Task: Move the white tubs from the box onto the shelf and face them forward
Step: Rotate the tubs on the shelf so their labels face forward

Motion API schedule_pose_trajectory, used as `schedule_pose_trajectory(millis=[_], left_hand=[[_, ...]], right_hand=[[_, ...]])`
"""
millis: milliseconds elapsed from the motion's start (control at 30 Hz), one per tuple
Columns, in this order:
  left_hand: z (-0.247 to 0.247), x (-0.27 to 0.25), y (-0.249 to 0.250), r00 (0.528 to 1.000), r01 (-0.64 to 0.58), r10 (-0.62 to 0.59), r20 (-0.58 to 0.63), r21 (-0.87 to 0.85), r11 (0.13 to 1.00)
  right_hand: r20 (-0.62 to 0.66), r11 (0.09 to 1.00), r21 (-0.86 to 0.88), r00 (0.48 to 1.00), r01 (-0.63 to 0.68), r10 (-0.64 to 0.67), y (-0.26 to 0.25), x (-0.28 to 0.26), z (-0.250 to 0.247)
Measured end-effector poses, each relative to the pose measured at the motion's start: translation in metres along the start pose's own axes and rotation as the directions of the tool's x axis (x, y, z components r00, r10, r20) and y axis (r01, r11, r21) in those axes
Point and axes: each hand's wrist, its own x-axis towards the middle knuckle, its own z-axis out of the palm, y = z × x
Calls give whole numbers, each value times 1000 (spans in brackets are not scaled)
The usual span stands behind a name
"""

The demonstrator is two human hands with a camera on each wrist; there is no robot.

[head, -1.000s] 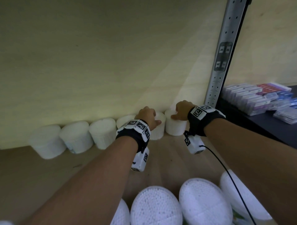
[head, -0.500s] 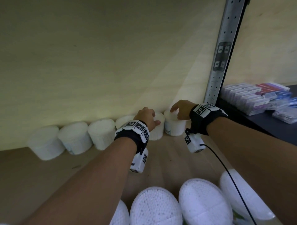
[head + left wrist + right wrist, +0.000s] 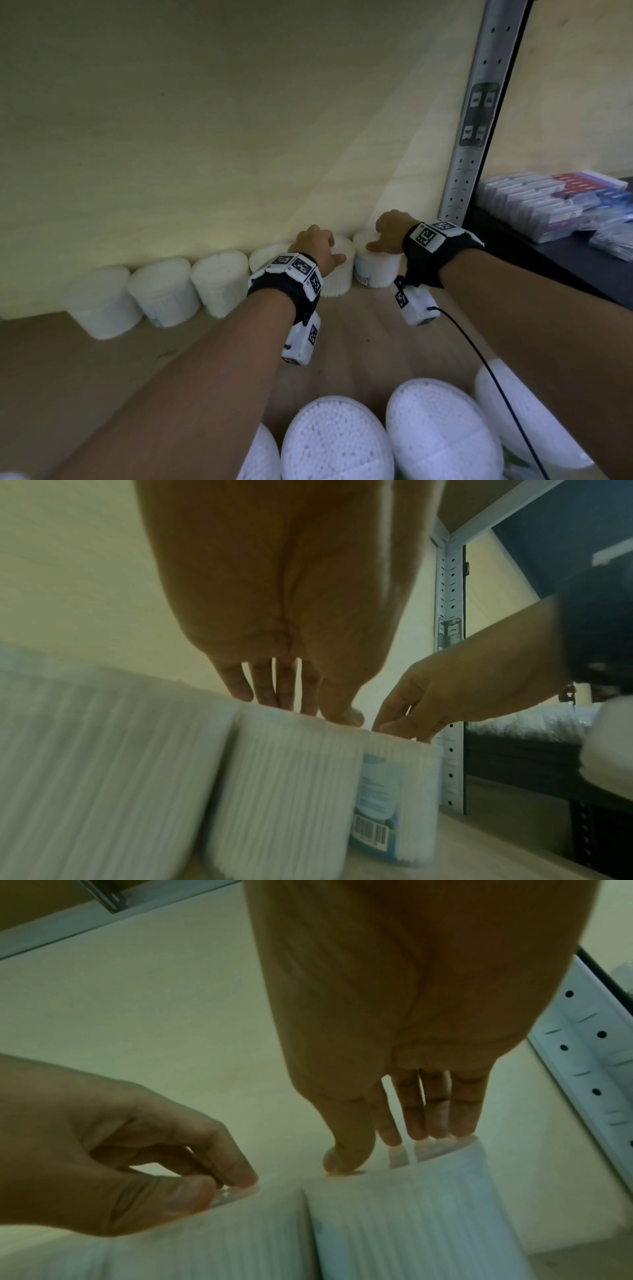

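Observation:
White tubs stand in a row against the back wall of the wooden shelf. My left hand grips the lid of the second tub from the right from above, fingers curled over its rim. My right hand holds the rightmost tub the same way, thumb at the front rim and fingers on the lid. That tub's blue barcode label points front-left. More white tubs lie close below me; their box is hidden.
Several other tubs continue the row to the left. A perforated metal upright bounds the shelf just right of the last tub. Beyond it, flat packets lie on a dark shelf. The shelf board in front of the row is bare.
My right hand has turned on the rightmost tub, and its blue label has come into view on the left-front side. The left hand has barely moved.

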Motion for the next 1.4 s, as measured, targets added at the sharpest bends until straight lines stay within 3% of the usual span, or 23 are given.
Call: schedule_pose_trajectory(millis=[233,433,633,933,1067,1200,1400], left_hand=[[1,0,-1,1000,3,-3,1,-5,1000],[2,1,-2,1000,-2,2,-8,-15,1000],[1,1,-2,1000,2,-2,5,-4,1000],[2,1,-2,1000,2,-2,-4,-20,1000],[1,0,-2,1000,2,-2,-8,-38,999],[0,-1,-2,1000,3,-3,2,-43,999],[1,1,-3,1000,5,-5,-6,-47,999]], right_hand=[[56,990,93,992,108,-114,5,-4,-6],[-57,999,13,998,31,-30,3,-1,-1],[-7,1000,1,1000,-16,16,1,3,5],[53,994,75,995,80,-84,7,-2,-4],[11,988,138,997,75,-77,6,-7,-7],[-104,995,95,994,-20,30,6,-3,-5],[-34,1000,18,999,-14,15,0,3,5]])
